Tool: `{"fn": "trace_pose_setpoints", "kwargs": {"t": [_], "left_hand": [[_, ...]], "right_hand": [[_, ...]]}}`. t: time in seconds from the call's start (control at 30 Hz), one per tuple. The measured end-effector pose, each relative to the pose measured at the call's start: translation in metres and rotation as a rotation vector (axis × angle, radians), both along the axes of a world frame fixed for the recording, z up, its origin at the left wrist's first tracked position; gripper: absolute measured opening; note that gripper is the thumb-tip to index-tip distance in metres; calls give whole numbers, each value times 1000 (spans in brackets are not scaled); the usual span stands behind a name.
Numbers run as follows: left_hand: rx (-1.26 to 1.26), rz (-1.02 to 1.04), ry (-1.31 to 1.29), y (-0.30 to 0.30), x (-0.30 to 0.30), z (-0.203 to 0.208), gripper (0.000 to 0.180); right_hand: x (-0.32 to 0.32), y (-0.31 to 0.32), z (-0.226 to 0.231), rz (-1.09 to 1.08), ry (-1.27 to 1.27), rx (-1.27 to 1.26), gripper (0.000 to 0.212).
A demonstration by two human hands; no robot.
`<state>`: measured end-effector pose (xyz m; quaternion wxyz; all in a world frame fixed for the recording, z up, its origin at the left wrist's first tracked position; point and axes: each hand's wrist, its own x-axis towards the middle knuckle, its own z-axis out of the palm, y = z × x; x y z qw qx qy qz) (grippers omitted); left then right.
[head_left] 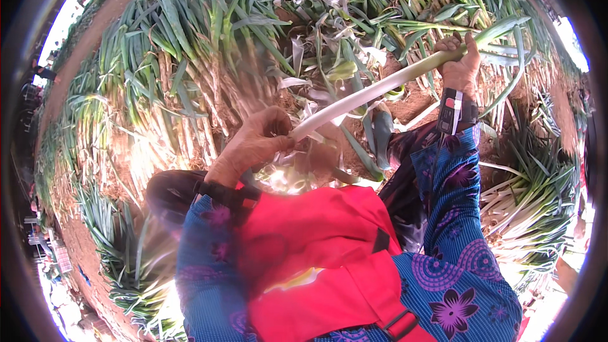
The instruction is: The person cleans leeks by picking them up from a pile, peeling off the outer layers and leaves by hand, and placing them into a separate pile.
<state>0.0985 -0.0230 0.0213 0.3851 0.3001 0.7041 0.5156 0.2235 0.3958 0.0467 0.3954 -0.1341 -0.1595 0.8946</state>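
Note:
A long green onion slants across in front of me, its white end low on the left and its green leaves high on the right. My right hand is closed around the stalk where white turns to green. At the white root end, the bent fingers of my left hand pinch the tip; part of that grip is hidden behind the hand. Peeled skins and loose leaves lie on the soil beyond the stalk.
Dense rows of unpeeled green onions stand ahead and to the left. Piles of cleaner, white-stemmed onions lie at my right, with another pile at lower left. My bent knees and red apron are close below my hands.

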Motion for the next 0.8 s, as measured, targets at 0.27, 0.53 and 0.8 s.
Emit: {"fn": "trace_pose_setpoints", "kwargs": {"t": [0.27, 0.53, 0.8], "left_hand": [[-34, 6, 120, 7, 5, -20, 22], [-78, 79, 508, 23, 13, -19, 20], [-24, 132, 816, -5, 20, -24, 13]], "right_hand": [[-4, 1, -6, -24, -33, -8, 22], [-7, 12, -31, -315, -239, 419, 21], [-20, -51, -11, -171, -95, 4, 24]]}}
